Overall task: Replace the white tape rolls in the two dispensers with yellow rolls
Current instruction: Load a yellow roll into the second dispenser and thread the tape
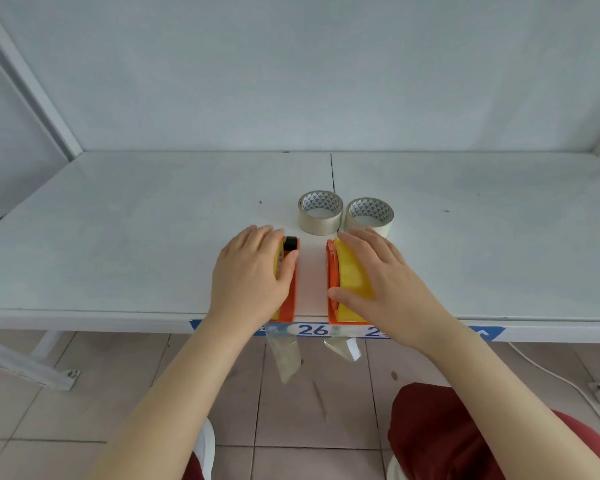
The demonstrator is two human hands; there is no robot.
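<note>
Two orange tape dispensers stand side by side at the front edge of the white shelf, each with a yellow roll in it. My left hand (252,275) lies over the left dispenser (290,299) and hides most of its yellow roll (278,259). My right hand (385,275) rests on the right dispenser (332,271), thumb on its side, fingers across its yellow roll (352,271). Behind them two white rolls lie flat, the left white roll (320,213) and the right white roll (369,216). Strips of clear tape (284,355) hang off the shelf edge.
The white shelf (118,237) has a back wall and slanted frame posts at both sides. A blue label (314,330) with numbers runs along its front edge. Below are a tiled floor, a white cable (548,370) at the right, and my red-clad knees.
</note>
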